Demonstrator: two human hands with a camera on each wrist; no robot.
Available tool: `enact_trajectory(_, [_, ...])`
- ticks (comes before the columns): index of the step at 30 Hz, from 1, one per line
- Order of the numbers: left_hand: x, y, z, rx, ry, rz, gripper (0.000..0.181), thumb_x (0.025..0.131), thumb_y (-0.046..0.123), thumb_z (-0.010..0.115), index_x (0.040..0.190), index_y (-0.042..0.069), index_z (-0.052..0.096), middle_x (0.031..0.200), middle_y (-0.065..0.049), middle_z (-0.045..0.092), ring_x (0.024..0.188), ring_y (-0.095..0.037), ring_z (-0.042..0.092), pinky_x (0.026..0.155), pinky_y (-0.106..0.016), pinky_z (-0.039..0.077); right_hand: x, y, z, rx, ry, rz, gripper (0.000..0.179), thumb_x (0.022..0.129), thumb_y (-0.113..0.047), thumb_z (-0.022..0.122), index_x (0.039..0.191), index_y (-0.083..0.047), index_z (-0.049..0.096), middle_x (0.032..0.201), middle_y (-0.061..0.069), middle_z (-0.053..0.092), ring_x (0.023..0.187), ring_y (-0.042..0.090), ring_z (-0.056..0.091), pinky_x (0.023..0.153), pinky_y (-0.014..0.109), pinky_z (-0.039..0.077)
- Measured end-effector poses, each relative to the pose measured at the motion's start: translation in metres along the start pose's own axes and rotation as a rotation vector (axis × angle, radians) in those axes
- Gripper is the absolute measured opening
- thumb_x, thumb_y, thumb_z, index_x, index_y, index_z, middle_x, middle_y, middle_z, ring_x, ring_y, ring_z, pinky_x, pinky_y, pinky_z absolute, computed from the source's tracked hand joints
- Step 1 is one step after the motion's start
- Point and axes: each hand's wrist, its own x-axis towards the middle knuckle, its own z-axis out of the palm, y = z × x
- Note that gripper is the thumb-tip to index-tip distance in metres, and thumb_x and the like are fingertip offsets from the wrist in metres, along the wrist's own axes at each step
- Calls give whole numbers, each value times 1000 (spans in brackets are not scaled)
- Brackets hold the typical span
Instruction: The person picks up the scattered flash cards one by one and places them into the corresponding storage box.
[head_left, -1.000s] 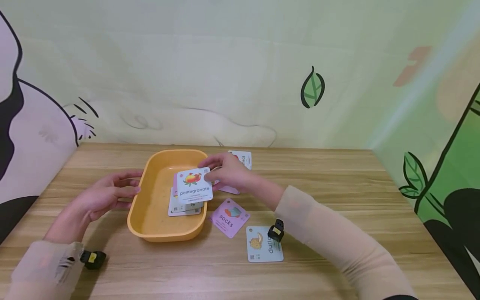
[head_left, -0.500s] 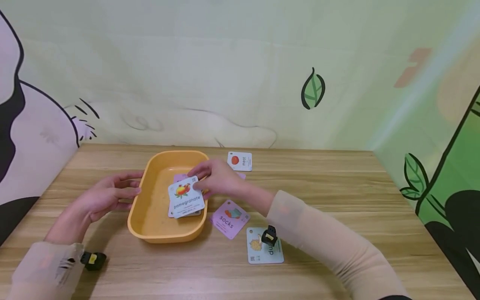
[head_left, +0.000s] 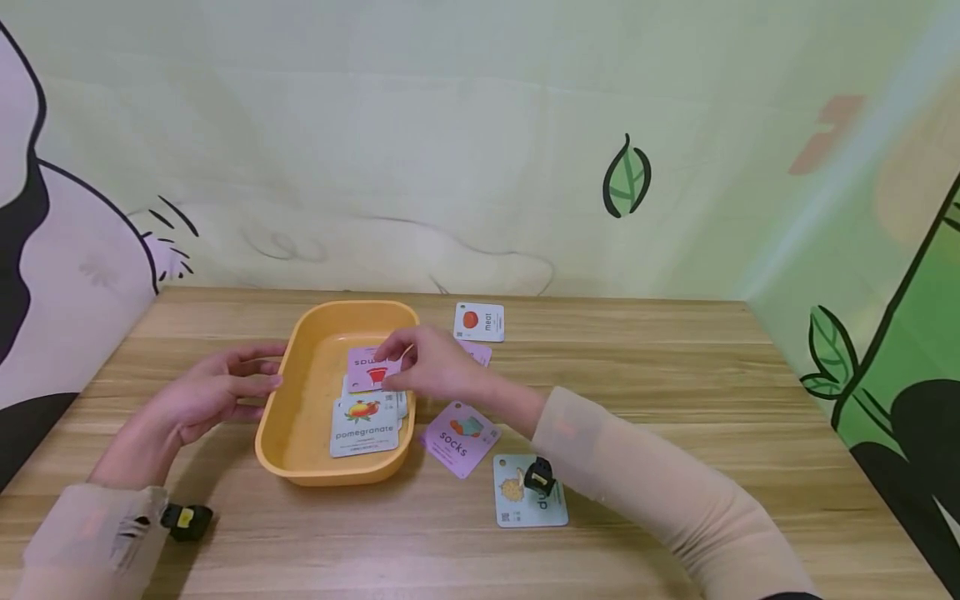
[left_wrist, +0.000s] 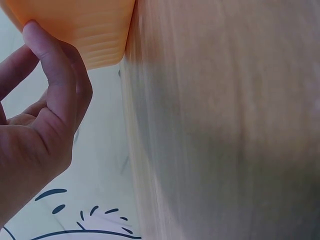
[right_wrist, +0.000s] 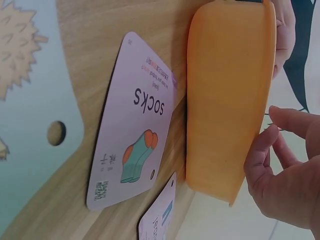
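An orange tray (head_left: 296,346) sits on the wooden table. Several picture cards lie in it, with the pomegranate card (head_left: 363,425) flat on top at the near end and a pink card (head_left: 369,367) behind it. My right hand (head_left: 401,367) hovers over the tray's right rim with loosely bent fingers (right_wrist: 280,165) and holds nothing. My left hand (head_left: 262,371) rests with straight fingers (left_wrist: 55,75) against the tray's (left_wrist: 85,25) left outer wall.
Right of the tray (right_wrist: 230,100) lie a pink socks card (head_left: 459,437) (right_wrist: 135,145) and a pale durian card (head_left: 528,500). A white meat card (head_left: 478,321) lies at the back, and another pink card (head_left: 476,352) sits partly hidden behind my right hand.
My right hand lowered the pomegranate card into the tray and let it go. The card now lies flat on the pile. The left hand has stayed put.
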Motion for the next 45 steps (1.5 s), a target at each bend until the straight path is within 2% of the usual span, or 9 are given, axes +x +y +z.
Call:
enact_trajectory(11, [0, 2, 0, 1, -4, 8, 67, 106, 9, 56, 160, -5, 19, 136, -23, 42, 100, -19, 66, 85, -39, 59, -4, 2, -6, 54, 13, -38, 31, 87, -5, 82, 115, -9, 68, 110, 11, 64, 87, 16, 58, 76, 22, 51])
enact_trajectory(19, [0, 2, 1, -1, -7, 4, 66, 106, 9, 55, 160, -5, 19, 135, -22, 44, 101, -19, 66, 86, -39, 59, -14, 10, -15, 97, 48, -38, 30, 92, -12, 77, 118, -11, 63, 107, 10, 62, 90, 23, 60, 75, 24, 51])
enact_trajectory(23, [0, 1, 1, 1, -9, 0, 67, 106, 9, 56, 160, -5, 19, 135, -22, 44, 101, -19, 66, 86, -39, 59, -22, 16, -24, 72, 39, -21, 29, 96, -17, 74, 120, -8, 61, 104, 6, 61, 89, 25, 61, 73, 25, 51])
enact_trajectory(27, [1, 0, 0, 1, -14, -2, 67, 106, 9, 56, 160, -5, 18, 135, -22, 44, 100, -19, 66, 86, -39, 59, -31, 23, -32, 16, 16, 8, 33, 96, -21, 74, 123, -7, 59, 104, 6, 61, 88, 24, 61, 70, 26, 51])
enact_trajectory(32, [1, 0, 0, -4, -16, 3, 67, 106, 8, 56, 160, -5, 18, 132, -20, 45, 100, -19, 67, 85, -39, 59, -44, 36, -40, -49, -30, 7, 34, 96, -22, 75, 122, -5, 60, 102, 6, 60, 89, 26, 61, 71, 27, 52])
enact_trajectory(35, [1, 0, 0, 1, -11, 5, 67, 106, 8, 56, 160, -5, 19, 132, -20, 46, 99, -18, 67, 84, -39, 60, -51, 47, -43, -79, -73, -5, 35, 95, -22, 76, 120, -3, 61, 102, 7, 60, 87, 25, 60, 70, 26, 51])
enact_trajectory(41, [0, 0, 0, 12, -10, 1, 67, 107, 11, 55, 160, -5, 18, 144, -25, 42, 101, -18, 67, 85, -39, 59, -64, 61, -52, -117, -165, -46, 32, 92, -20, 79, 113, -2, 63, 95, 6, 59, 79, 19, 56, 64, 24, 47])
enact_trajectory(45, [0, 1, 0, 10, -15, 3, 67, 107, 12, 55, 160, -5, 17, 146, -26, 40, 102, -18, 67, 86, -39, 59, -71, 68, -59, -115, -217, -79, 28, 89, -17, 81, 107, -2, 65, 91, 4, 60, 80, 17, 54, 66, 24, 45])
